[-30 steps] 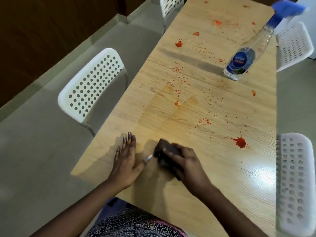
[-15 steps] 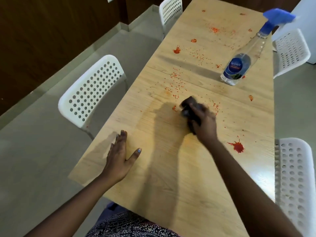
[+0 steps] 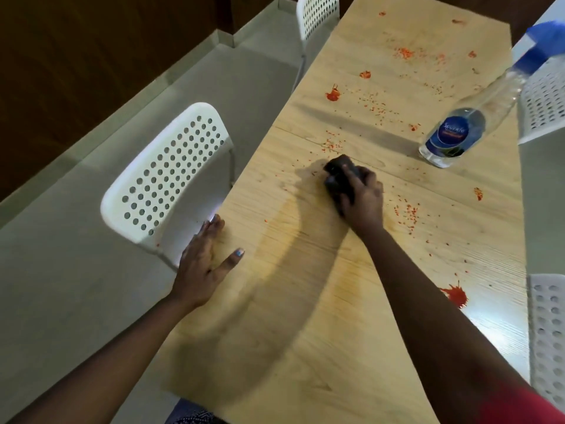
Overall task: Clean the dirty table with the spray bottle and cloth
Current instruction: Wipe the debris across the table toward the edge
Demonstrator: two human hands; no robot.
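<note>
Head camera looks down a long wooden table [image 3: 305, 347]. The right hand [image 3: 362, 198] reaches out toward 12 o'clock, fingers curled over a dark cloth [image 3: 339, 175] and pressing it onto the wood near the table's middle. The left hand [image 3: 203, 264] lies flat and spread at the table's 9 o'clock edge, holding nothing. The spray bottle [image 3: 458, 130] stands at about 2 o'clock from the cloth, well apart, untouched. Near me the wood looks damp and mostly free of red. I'd say the job is less than half done: red specks [image 3: 406, 212] sit just at 3 o'clock of the wiping hand, a big red splat [image 3: 455, 295] lies at 4 o'clock, and more blotches [image 3: 333, 94] dot the far end.
</note>
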